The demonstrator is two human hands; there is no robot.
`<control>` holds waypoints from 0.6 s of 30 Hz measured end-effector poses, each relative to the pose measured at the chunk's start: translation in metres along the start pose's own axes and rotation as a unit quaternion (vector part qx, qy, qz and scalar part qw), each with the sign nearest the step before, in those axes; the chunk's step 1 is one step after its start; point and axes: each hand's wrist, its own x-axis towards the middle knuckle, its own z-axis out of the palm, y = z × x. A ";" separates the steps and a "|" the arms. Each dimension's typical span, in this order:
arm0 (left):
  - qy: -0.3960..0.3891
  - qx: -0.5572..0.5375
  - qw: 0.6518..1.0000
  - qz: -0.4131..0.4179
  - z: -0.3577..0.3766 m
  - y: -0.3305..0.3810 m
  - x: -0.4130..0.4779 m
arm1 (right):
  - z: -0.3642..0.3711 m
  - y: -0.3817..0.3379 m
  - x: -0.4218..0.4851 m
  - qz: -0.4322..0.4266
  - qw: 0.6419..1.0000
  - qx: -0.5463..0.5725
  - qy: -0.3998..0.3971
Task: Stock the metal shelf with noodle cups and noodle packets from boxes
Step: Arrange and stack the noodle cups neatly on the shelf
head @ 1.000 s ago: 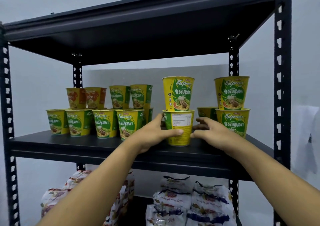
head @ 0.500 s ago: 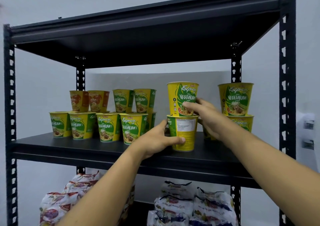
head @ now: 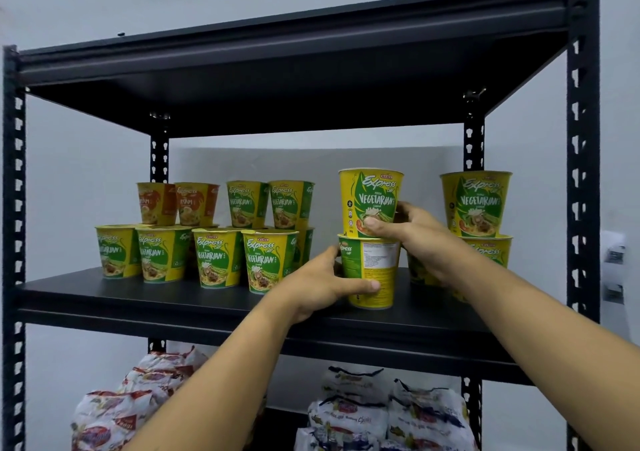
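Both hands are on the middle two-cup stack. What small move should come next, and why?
Probably turn the bottom cup with the left hand while the right hand steadies the top cup. The bottom cup shows its white text panel in front, whereas the top cup and the cup to its left show the Vegetarian face.

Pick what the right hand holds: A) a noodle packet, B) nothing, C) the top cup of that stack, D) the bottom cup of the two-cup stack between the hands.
C: the right hand grips the top cup, while the left hand holds the bottom cup.
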 end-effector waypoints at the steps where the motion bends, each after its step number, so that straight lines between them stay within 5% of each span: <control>1: 0.004 0.000 1.000 -0.001 0.000 0.000 0.000 | 0.000 -0.001 0.000 0.000 1.000 -0.004 0.001; 10: 0.061 0.063 0.996 0.032 0.007 -0.001 0.001 | -0.002 -0.005 0.004 0.003 0.999 -0.045 0.007; 18: 0.002 -0.055 0.998 0.032 -0.004 -0.002 -0.004 | -0.002 -0.003 0.003 0.006 0.999 -0.054 0.002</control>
